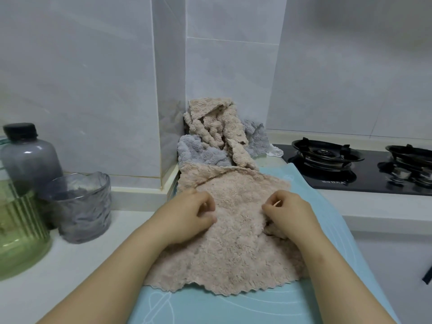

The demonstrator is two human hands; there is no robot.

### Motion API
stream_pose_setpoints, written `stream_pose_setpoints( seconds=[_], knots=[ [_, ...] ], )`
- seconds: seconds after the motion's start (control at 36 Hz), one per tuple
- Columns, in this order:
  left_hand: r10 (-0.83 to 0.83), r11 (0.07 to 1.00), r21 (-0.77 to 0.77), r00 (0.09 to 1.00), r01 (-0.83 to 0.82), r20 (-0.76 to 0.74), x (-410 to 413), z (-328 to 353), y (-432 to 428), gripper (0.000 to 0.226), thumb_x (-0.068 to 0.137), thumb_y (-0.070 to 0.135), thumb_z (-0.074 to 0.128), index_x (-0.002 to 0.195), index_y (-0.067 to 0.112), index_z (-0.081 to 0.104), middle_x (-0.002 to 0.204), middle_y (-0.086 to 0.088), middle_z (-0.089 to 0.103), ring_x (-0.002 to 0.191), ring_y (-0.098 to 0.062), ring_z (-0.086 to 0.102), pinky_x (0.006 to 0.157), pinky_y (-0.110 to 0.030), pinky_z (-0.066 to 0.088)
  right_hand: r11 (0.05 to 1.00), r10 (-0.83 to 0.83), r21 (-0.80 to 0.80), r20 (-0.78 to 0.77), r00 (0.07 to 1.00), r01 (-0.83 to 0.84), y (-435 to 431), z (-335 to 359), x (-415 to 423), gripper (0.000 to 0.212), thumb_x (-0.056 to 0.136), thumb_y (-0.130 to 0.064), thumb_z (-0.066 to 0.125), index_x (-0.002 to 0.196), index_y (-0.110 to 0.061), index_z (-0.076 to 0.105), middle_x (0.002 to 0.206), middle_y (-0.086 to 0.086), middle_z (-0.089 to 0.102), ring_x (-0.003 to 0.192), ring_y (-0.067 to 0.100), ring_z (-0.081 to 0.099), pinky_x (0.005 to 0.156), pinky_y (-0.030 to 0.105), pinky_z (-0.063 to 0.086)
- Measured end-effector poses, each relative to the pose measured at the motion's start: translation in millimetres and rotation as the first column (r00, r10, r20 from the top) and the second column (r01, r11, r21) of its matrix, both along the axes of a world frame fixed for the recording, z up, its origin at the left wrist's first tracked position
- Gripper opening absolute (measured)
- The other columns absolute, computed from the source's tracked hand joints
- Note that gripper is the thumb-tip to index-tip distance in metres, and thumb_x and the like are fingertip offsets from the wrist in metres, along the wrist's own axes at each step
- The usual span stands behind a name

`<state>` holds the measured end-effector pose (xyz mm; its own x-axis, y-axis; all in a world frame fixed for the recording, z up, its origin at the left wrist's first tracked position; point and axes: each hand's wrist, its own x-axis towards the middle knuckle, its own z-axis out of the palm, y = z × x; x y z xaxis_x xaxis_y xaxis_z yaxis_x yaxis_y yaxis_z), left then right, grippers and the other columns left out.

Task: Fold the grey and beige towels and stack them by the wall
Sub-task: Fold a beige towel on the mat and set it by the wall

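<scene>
A beige fleecy towel [233, 249] with a scalloped edge lay spread in the middle of the frame on a pale blue mat [233, 307], its far left corner turned over onto itself. Both of the person's hands were on the far half of it. The left hand [191, 216], just left of centre, had its fingers curled in close together, the fingertips and thumb nipping into the pile. The right hand [287, 213], just right of centre, was curled the same way, thumb and forefinger pressed together, and a small raised fold of the cloth was bunched under its palm. Whether the hidden fingers of either hand gripped more of the cloth could not be told. Further up the frame, in the corner of the white tiled wall [93, 78], sat an unfolded heap: a crumpled beige towel [217, 127] leaning against the tiles and draped over a grey fleecy towel [201, 153], which touched the far edge of the spread one. At the left edge of the frame a smoky grey plastic bottle [28, 155] with a black cap, a ribbed green glass jar [18, 230] and a translucent grey tumbler [81, 206] stood close together on the white worktop [81, 265]. At the right a black glass gas hob [350, 164] showed two burners.
</scene>
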<state>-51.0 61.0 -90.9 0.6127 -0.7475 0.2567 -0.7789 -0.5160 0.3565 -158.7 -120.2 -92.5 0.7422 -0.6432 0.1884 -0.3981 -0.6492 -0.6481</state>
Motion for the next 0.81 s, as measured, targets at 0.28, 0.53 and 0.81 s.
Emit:
stream_pose_setpoints(
  seconds=[0.28,0.53,0.81],
  knots=[
    [-0.064,0.955,0.288,0.998,0.066,-0.017,-1.4,-9.1,0.1,0.038,0.093,0.039,0.048,0.130,0.030,0.043,0.130,0.003,0.045,0.117,-0.015,0.044,0.096,-0.026,0.037,0.984,0.163,-0.057,-0.072,0.984,-0.167,10.9,8.0,-17.6,0.012,0.089,-0.031,0.052,0.099,-0.030,0.059,0.102,-0.006,0.063,0.097,0.018,0.057,0.087,0.035,0.047],
    [-0.114,0.945,0.300,0.991,0.130,-0.072,-11.2,-3.0,5.2,0.010,0.094,0.029,0.049,0.102,0.027,0.044,0.107,0.004,0.040,0.097,-0.012,0.043,0.080,-0.021,0.032,0.908,0.413,-0.002,-0.168,0.895,-0.420,10.4,-3.2,-68.8,0.011,0.083,-0.026,0.065,0.079,-0.033,0.058,0.083,-0.012,0.054,0.085,0.012,0.053,0.082,0.024,0.046],
    [-0.281,0.953,0.044,0.930,0.300,-0.237,-30.8,-11.9,61.3,0.070,0.046,0.093,0.044,0.099,0.048,0.052,0.117,0.027,0.052,0.111,0.011,0.046,0.097,-0.008,0.035,0.909,0.387,-0.086,-0.190,0.902,-0.408,15.0,-16.3,-82.5,0.038,0.078,-0.026,0.058,0.114,-0.039,0.058,0.109,-0.031,0.045,0.113,0.005,0.031,0.104,0.025,0.026]
  ],
)
